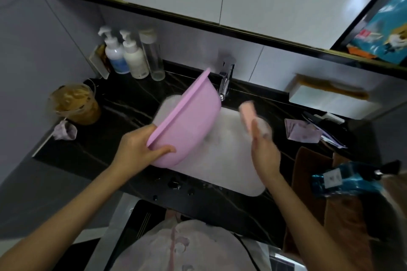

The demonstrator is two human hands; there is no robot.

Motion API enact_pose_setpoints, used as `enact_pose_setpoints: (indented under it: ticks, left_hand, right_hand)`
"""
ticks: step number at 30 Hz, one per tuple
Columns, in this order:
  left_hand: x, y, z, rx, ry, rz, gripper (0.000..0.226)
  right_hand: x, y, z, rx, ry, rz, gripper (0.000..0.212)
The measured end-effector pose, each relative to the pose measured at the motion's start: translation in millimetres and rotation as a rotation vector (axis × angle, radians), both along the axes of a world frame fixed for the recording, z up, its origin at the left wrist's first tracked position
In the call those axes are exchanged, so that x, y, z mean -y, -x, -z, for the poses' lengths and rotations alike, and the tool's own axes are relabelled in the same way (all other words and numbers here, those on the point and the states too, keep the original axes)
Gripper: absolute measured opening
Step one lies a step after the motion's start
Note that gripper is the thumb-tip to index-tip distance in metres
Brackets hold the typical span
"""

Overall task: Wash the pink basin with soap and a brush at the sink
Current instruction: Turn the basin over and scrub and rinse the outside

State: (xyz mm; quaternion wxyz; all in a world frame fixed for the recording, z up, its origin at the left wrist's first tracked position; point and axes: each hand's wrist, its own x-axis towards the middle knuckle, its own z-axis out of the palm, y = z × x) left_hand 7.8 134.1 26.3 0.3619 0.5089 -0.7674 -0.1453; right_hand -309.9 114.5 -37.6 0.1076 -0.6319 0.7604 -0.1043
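Counter: black marbled countertop (123,103), white sink (231,160) between both hands.
Basin: pink basin (193,121) over the sink, tipped on edge; rim line slanting from the left hand up to the faucet (225,79); mouth turned leftward, rounded underside toward the right hand.
Left: left hand (136,149) gripping the basin's lower rim, thumb across the underside.
Right: right hand (264,149) foamy, clear of the basin, holding a blurred pink block (246,114); brush or soap, cannot tell.
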Motion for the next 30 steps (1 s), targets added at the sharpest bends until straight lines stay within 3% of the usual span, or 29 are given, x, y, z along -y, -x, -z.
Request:
enact_pose_setpoints:
  ticks: [2,3,6,8,10,11,15,18,30]
  left_hand:
    - [-12,1,10,0.068,0.077,0.023,0.06]
    - [-20,2,13,0.104,0.084,0.048,0.057]
    - [-42,8,18,0.228,0.133,0.147,0.043]
    - [-52,13,19,0.307,0.192,0.252,0.033]
    - [-55,17,17,0.37,0.268,0.315,0.026]
    - [-55,18,15,0.406,0.306,0.352,0.021]
    - [-59,17,16,0.489,0.409,0.457,0.012]
    - [-55,14,19,0.52,0.373,0.57,0.008]
    - [-45,-35,0,0.585,0.345,0.785,0.016]
  right_hand:
    - [-2,-4,12,0.002,-0.566,0.028,0.048]
    - [-8,-5,17,0.044,-0.657,0.03,0.051]
    - [-14,0,25,0.072,-0.191,0.058,0.051]
    - [-14,8,28,0.026,-0.256,-0.016,0.049]
    - [-14,18,37,0.104,-0.547,-0.069,0.04]
    - [-17,21,38,0.196,-0.534,-0.025,0.036]
    - [-31,35,32,0.459,-0.101,0.346,0.021]
    - [-39,48,28,0.594,-0.015,0.471,0.024]
    - [-59,51,47,0.401,0.118,0.639,0.035]
